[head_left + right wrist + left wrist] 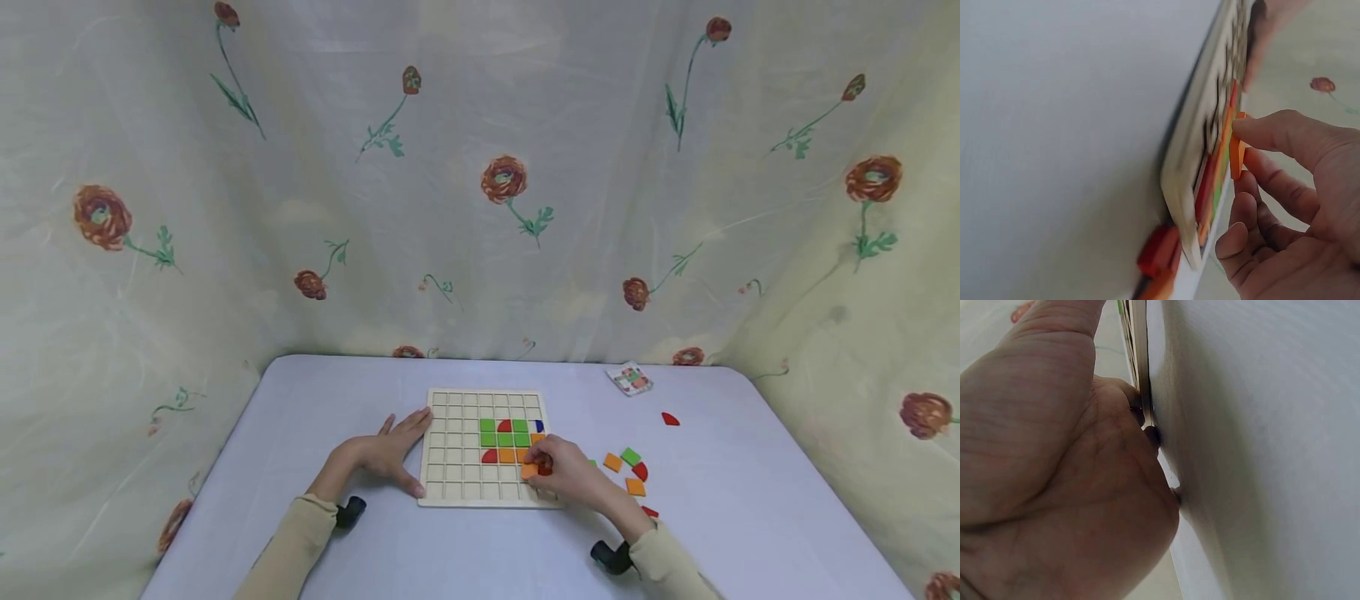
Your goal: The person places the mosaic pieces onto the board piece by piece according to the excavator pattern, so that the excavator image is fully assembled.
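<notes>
A pale wooden grid board [450,450] lies on the table, with green, orange, red and blue pieces set in its right-hand cells. My left hand [392,454] is spread at the board's left side, with fingertips at the upper left edge and the thumb near the lower left corner. Over the lower right of the board, my right hand [566,473] pinches an orange square tile [1237,147] between thumb and fingers. In the right wrist view the tile stands tilted, close over the cells. A red piece [544,470] shows beside the right fingertips.
Right of the board lie loose pieces, among them an orange square [612,462], a green square [631,456] and a red quarter circle [640,472]. Another red quarter circle [671,419] is farther back. A patterned card [630,378] lies near the table's back edge, before a flowered curtain.
</notes>
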Motion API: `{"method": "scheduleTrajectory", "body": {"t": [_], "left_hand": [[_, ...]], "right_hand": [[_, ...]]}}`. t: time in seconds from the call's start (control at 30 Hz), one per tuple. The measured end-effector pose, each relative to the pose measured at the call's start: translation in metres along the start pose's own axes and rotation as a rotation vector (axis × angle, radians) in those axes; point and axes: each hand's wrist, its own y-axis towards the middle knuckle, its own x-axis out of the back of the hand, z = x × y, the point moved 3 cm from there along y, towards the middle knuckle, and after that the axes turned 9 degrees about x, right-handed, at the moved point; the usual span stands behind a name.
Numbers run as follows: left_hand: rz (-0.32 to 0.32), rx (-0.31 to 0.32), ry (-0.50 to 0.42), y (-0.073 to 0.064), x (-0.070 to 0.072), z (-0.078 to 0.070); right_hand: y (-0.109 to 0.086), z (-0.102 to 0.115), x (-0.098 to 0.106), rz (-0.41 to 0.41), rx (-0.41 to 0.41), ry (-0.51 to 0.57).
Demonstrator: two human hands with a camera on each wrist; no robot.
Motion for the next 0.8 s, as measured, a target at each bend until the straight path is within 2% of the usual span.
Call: {"method": "scheduleTrajectory", "body": {"t": [0.17,0.57,0.8], "left_hand": [[0.003,-0.007,0.009,0.001,-0.0006,-0.0001],[-0.002,-0.008,-0.008,0.001,-0.002,-0.0002],[0.006,-0.005,-0.01,-0.0008,-0.0008,-0.0004]], "right_hand": [[0.0045,-0.0027,-0.0056,0.031,-0.003,0.006],[0.0066,-0.0022,-0.0039,0.06,0.025,0.006],[0.0005,-0.0048,0.003,-0.017,-0.012,0.021]]}}
